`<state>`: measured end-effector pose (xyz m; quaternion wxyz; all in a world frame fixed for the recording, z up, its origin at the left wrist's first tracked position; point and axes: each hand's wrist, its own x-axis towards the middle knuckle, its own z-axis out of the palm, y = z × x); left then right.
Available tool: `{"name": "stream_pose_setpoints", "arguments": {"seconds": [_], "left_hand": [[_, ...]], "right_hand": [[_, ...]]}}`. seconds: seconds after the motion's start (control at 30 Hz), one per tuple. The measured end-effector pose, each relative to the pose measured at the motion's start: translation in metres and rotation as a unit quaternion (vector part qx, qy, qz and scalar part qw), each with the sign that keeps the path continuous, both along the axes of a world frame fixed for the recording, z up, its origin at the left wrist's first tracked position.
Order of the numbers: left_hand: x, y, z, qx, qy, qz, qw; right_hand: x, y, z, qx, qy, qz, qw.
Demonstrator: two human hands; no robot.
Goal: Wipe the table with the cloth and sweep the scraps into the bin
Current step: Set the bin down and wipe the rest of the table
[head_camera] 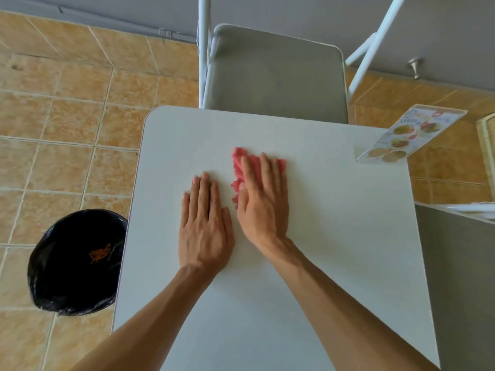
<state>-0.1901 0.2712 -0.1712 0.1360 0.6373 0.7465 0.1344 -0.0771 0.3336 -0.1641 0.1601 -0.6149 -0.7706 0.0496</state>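
Note:
My right hand (263,202) lies flat on a pink cloth (237,167) near the middle of the white table (334,223), pressing it down; most of the cloth is hidden under the palm. Beside it, my left hand (205,223) rests flat on the bare tabletop with fingers together and holds nothing. On the floor left of the table stands a bin (76,263) lined with a black bag. Orange scraps (100,254) lie inside it. I see no scraps on the tabletop.
A grey folding chair (276,76) with a white frame stands at the table's far edge. A clear menu stand (401,135) sits on the far right corner. Another grey chair (460,277) is at the right. The floor is tan tile.

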Motion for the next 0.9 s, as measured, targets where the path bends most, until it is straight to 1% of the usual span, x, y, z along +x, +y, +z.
{"name": "stream_pose_setpoints", "arguments": {"seconds": [0.03, 0.07, 0.1, 0.13, 0.17, 0.2, 0.23, 0.27, 0.3, 0.33, 0.37, 0.4, 0.43, 0.47, 0.5, 0.53, 0.57, 0.6, 0.63, 0.67, 0.7, 0.73, 0.77, 0.8, 0.83, 0.87, 0.9], "left_hand": [[0.0, 0.0, 0.0, -0.001, -0.002, 0.0, 1.0], [0.0, 0.0, 0.001, -0.002, -0.005, -0.001, 1.0], [0.0, 0.001, 0.002, -0.001, -0.008, -0.002, 1.0], [0.0, 0.001, 0.002, 0.0, -0.008, -0.003, 1.0], [0.0, 0.001, 0.003, 0.002, -0.005, -0.003, 1.0], [0.0, 0.001, 0.003, 0.003, -0.002, -0.002, 1.0], [0.001, 0.001, 0.003, 0.004, -0.001, -0.001, 1.0], [0.001, 0.001, 0.003, 0.003, -0.001, 0.0, 1.0], [0.001, 0.001, 0.003, 0.002, -0.002, -0.001, 1.0], [0.0, 0.001, 0.002, 0.002, -0.002, -0.003, 1.0], [0.0, 0.001, 0.001, 0.001, -0.001, -0.006, 1.0], [0.0, 0.0, 0.001, 0.0, -0.001, -0.01, 1.0], [-0.001, 0.0, 0.0, -0.001, -0.002, -0.013, 1.0], [-0.001, 0.001, 0.0, -0.001, -0.005, -0.013, 1.0], [-0.001, 0.0, 0.0, -0.001, -0.008, -0.011, 1.0], [-0.001, 0.0, 0.001, -0.001, -0.008, -0.008, 1.0], [-0.001, 0.001, 0.001, -0.001, -0.008, -0.007, 1.0], [0.0, 0.001, 0.001, -0.001, -0.006, -0.006, 1.0], [0.0, 0.001, 0.001, -0.001, -0.004, -0.007, 1.0], [0.0, 0.001, 0.0, -0.001, -0.002, -0.009, 1.0], [0.0, 0.0, 0.0, 0.001, -0.001, -0.01, 1.0], [-0.001, 0.0, -0.001, 0.002, -0.001, -0.01, 1.0], [-0.002, 0.0, -0.001, 0.002, 0.0, -0.01, 1.0], [-0.002, 0.0, -0.001, 0.001, 0.001, -0.011, 1.0], [-0.002, 0.0, 0.0, -0.003, 0.002, -0.012, 1.0], [-0.001, 0.001, 0.001, -0.008, 0.002, -0.012, 1.0], [0.0, 0.001, 0.004, -0.016, 0.0, -0.01, 1.0]], "right_hand": [[0.005, -0.005, 0.001, -0.003, -0.004, 0.096, 0.995], [0.019, -0.002, 0.003, -0.005, -0.012, 0.168, 0.986], [0.034, 0.004, 0.002, -0.007, -0.021, 0.194, 0.981], [0.048, 0.011, 0.0, -0.001, -0.031, 0.166, 0.986], [0.06, 0.017, -0.002, 0.01, -0.037, 0.091, 0.995], [0.066, 0.019, -0.002, 0.016, -0.035, -0.015, 0.999], [0.064, 0.018, -0.002, 0.023, -0.026, -0.127, 0.991], [0.054, 0.015, -0.002, 0.031, -0.013, -0.207, 0.978], [0.04, 0.009, -0.002, 0.031, -0.001, -0.242, 0.97], [0.028, 0.001, -0.001, 0.027, 0.005, -0.224, 0.974], [0.02, -0.009, -0.001, 0.022, 0.006, -0.15, 0.988], [0.019, -0.019, -0.001, 0.015, 0.003, -0.047, 0.999], [0.024, -0.025, 0.0, 0.005, -0.002, 0.053, 0.999], [0.036, -0.024, 0.004, -0.005, -0.009, 0.131, 0.991], [0.05, -0.02, 0.005, -0.008, -0.02, 0.171, 0.985], [0.063, -0.015, 0.002, 0.0, -0.03, 0.165, 0.986], [0.076, -0.009, -0.001, 0.011, -0.034, 0.116, 0.993], [0.086, -0.005, -0.003, 0.019, -0.031, 0.031, 0.999], [0.089, -0.005, -0.003, 0.024, -0.021, -0.075, 0.997], [0.083, -0.007, -0.002, 0.034, -0.011, -0.175, 0.984], [0.073, -0.011, -0.001, 0.035, -0.004, -0.234, 0.972], [0.062, -0.019, 0.0, 0.03, -0.002, -0.233, 0.972], [0.056, -0.029, 0.002, 0.021, 0.002, -0.166, 0.986], [0.056, -0.039, 0.004, 0.013, 0.01, -0.062, 0.998], [0.065, -0.045, 0.005, 0.001, 0.006, 0.037, 0.999], [0.082, -0.046, 0.007, -0.01, -0.005, 0.106, 0.994], [0.1, -0.045, 0.008, -0.02, -0.019, 0.134, 0.991]]}}
